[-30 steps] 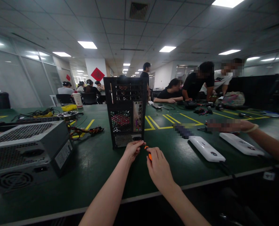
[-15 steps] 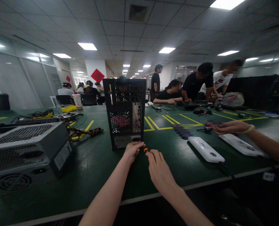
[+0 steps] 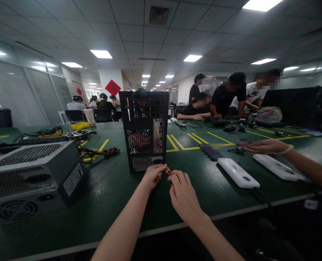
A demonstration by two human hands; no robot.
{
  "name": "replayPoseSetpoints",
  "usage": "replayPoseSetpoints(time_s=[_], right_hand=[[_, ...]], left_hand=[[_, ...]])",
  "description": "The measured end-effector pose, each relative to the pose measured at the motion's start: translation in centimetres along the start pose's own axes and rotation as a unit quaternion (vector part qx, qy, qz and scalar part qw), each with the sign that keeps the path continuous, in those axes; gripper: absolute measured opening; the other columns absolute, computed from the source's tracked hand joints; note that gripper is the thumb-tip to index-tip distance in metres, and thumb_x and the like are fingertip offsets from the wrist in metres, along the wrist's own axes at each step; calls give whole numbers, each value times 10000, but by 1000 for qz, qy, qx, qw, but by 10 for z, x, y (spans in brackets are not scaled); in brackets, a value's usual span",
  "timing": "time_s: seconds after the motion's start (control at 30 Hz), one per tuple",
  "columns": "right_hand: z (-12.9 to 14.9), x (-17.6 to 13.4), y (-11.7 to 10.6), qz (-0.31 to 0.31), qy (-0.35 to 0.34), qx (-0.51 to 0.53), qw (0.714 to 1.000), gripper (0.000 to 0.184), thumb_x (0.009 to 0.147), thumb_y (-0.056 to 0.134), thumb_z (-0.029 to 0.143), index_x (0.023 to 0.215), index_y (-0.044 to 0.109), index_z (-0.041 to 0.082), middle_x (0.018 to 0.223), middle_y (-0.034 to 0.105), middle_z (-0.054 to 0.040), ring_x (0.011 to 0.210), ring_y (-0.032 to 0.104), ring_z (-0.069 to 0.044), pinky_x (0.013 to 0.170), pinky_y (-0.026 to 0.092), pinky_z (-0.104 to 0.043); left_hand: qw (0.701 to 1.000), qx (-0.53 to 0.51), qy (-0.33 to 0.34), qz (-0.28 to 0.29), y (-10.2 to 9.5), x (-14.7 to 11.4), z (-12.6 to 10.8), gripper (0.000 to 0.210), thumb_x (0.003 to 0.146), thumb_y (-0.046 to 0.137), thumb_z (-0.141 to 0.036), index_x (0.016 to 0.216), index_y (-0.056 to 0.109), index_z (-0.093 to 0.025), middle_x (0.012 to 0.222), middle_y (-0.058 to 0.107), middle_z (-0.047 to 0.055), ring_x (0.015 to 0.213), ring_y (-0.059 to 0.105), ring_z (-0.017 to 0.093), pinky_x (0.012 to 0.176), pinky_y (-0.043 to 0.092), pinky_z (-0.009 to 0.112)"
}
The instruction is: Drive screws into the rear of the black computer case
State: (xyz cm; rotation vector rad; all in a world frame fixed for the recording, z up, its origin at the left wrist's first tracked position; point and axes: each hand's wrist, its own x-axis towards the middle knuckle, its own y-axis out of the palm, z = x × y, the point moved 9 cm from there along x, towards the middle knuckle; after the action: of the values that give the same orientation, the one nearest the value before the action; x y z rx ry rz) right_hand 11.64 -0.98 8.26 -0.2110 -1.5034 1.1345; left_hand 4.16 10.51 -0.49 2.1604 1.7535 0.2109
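A black computer case stands upright on the green table, its rear panel with ports and vent holes facing me. My left hand is at the lower right corner of this panel, thumb and fingertips pinched together. What lies in that pinch is too small to make out. Just to its right, my right hand grips a screwdriver with an orange and black handle. The screwdriver's tip end meets my left fingertips, and the palm side of my right hand hides part of its handle.
At left sit grey power supplies, bundled cables and a metal bowl. White power banks lie at right, near another person's hand. A paper cup stands behind. Several people are around the far tables.
My right hand has shifted slightly left and turned a little, with the screwdriver closer to my left fingertips. My left hand stays nearly still. A standing person in the background has moved right.
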Motion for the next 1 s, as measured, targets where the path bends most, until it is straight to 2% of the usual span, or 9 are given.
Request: replayPoseSetpoints(time_s=[0.1, 0.2, 0.3, 0.47, 0.6, 0.7, 0.87, 1.0], right_hand=[[-2, 0, -3, -18, 16, 18, 1000, 183, 737, 373, 82, 871, 462, 169, 940, 465, -76, 854, 454, -186, 734, 403, -346], [-6, 0, -5, -36, 33, 31, 998, 160, 776, 363, 131, 905, 450, 169, 888, 478, -72, 819, 483, -176, 696, 424, -326], [-14, -1, -2, -38, 65, 39, 996, 166, 812, 342, 186, 944, 441, 169, 859, 480, -65, 765, 513, -163, 644, 439, -299], [-23, -5, 4, -22, 112, 71, 991, 152, 827, 337, 250, 910, 439, 174, 831, 475, -45, 690, 532, -139, 580, 449, -266], [-16, -6, 0, -41, 85, 90, 991, 165, 757, 400, 176, 919, 429, 170, 900, 451, -62, 763, 530, -150, 625, 457, -279], [-15, -6, -1, -41, 85, 102, 990, 162, 767, 371, 166, 919, 426, 168, 876, 461, -62, 724, 538, -147, 587, 455, -273], [-29, -9, 2, -38, 138, 115, 983, 167, 838, 297, 247, 893, 440, 180, 791, 542, -40, 671, 558, -144, 574, 429, -258], [-33, -12, 10, -11, 177, 128, 976, 178, 842, 298, 298, 887, 434, 193, 740, 558, -14, 620, 564, -143, 547, 414, -252]], left_hand=[[1000, -9, -9, -25, -4, 0, 1, 215, 619, 623, -279, 674, 571, -78, 397, 402, -50, 307, 224, -10, 322, 90, 155], [996, -28, -14, -85, -16, -3, 1, 139, 652, 581, -200, 705, 536, -80, 608, 574, 47, 334, 276, -11, 320, 113, 147], [994, -23, -5, -108, -22, -4, -1, 149, 675, 513, -127, 818, 515, -87, 762, 618, 96, 339, 289, -6, 319, 132, 147], [993, -3, 12, -114, -26, -3, -2, 235, 660, 482, -91, 890, 528, -80, 816, 618, 99, 340, 297, -6, 320, 138, 153], [994, 5, 26, -108, -26, -2, -4, 257, 644, 499, -100, 895, 551, -79, 811, 616, 91, 348, 308, -3, 323, 127, 157], [993, 8, 27, -112, -26, -2, -4, 245, 648, 493, -108, 883, 554, -79, 812, 619, 95, 348, 310, 0, 323, 133, 158], [994, 14, 32, -103, -26, -1, -3, 216, 627, 538, -139, 838, 549, -90, 824, 625, 95, 358, 341, 2, 326, 153, 154], [995, 42, 44, -75, -19, -3, -6, 232, 624, 578, -249, 785, 550, -85, 816, 626, 105, 337, 315, -3, 316, 118, 158]])
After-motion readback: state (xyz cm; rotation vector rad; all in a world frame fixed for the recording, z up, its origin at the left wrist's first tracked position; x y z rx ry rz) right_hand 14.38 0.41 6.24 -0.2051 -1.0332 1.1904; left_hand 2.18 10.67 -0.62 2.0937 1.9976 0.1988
